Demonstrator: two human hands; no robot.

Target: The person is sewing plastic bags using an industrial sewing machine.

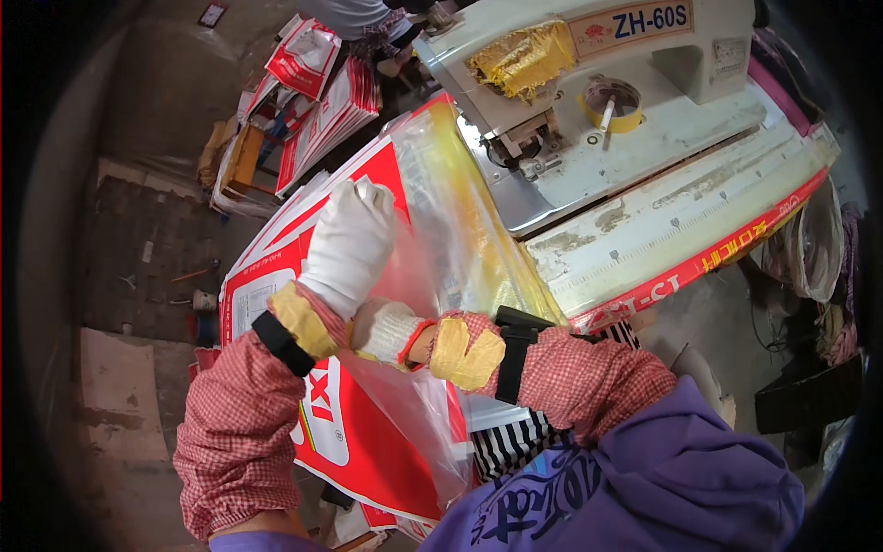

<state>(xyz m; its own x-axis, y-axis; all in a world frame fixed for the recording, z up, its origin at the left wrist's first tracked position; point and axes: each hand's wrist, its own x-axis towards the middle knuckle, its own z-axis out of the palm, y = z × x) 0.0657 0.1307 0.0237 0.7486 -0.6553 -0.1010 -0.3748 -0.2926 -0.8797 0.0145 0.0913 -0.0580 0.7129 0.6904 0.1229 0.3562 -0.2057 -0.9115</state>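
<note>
My left hand [350,247], in a white glove, is closed in a fist over the upper part of a red and white printed sack [386,455]. What its fingers hold, if anything, is hidden. My right hand [386,331], in a knitted white glove, crosses behind my left wrist, low over the same sack; its fingers are out of sight. Clear plastic film [432,175] with a yellowish sheen lies along the sack's right side, against the sewing machine's bed. Both forearms wear red checked sleeves with yellow patches and black straps.
An industrial sewing machine [635,147] stands at the upper right, with a tape roll [612,106] on its bed and a yellow woven scrap [524,57] on its head. Stacked printed sacks [331,120] are at the upper left. Another person's sleeve [354,14] shows beyond them.
</note>
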